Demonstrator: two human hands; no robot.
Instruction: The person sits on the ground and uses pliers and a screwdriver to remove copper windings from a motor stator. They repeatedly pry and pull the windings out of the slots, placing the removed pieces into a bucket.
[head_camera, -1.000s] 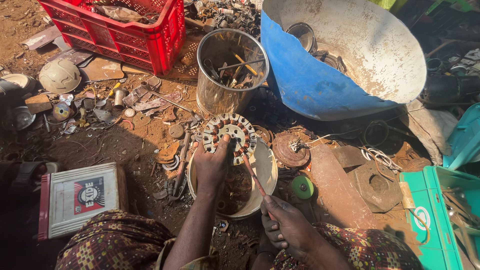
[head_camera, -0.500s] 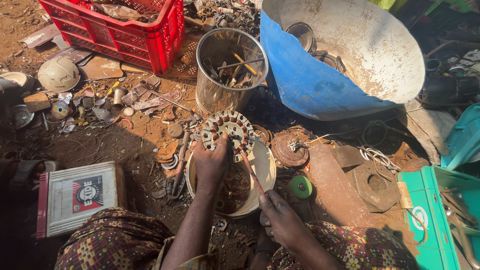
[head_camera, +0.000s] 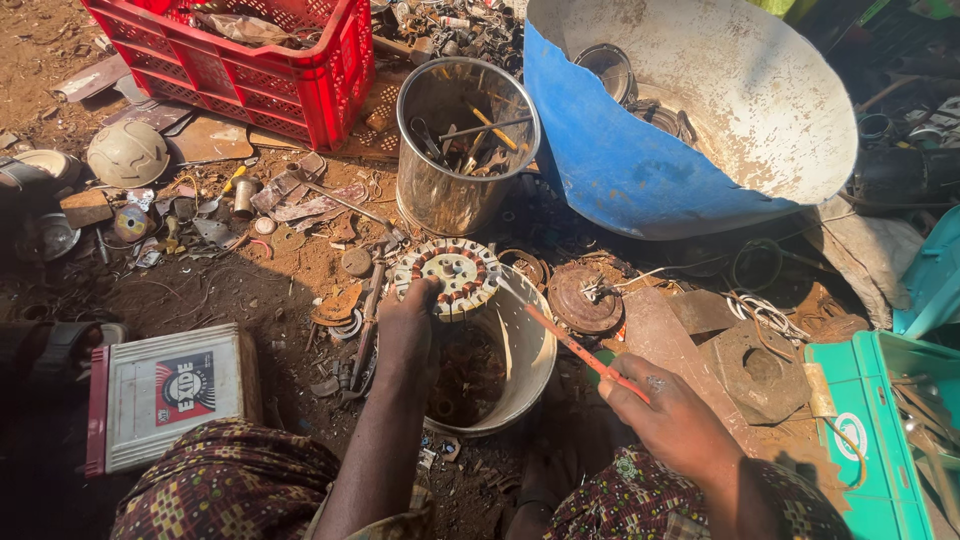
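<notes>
stator (head_camera: 457, 277), round with copper-wound teeth, sits propped on the rim of the white bucket (head_camera: 528, 352), and my left hand (head_camera: 407, 322) grips its near edge, fingers curled over it. my right hand (head_camera: 668, 412) pinches a thin red rod (head_camera: 578, 347) whose tip points toward the stator without touching it. beyond the bucket stands a metal can (head_camera: 452, 190) full of tools, a red crate (head_camera: 262, 62) further left, a blue basin (head_camera: 640, 180) to the right. a white battery (head_camera: 165, 392) lies by my left knee.
</notes>
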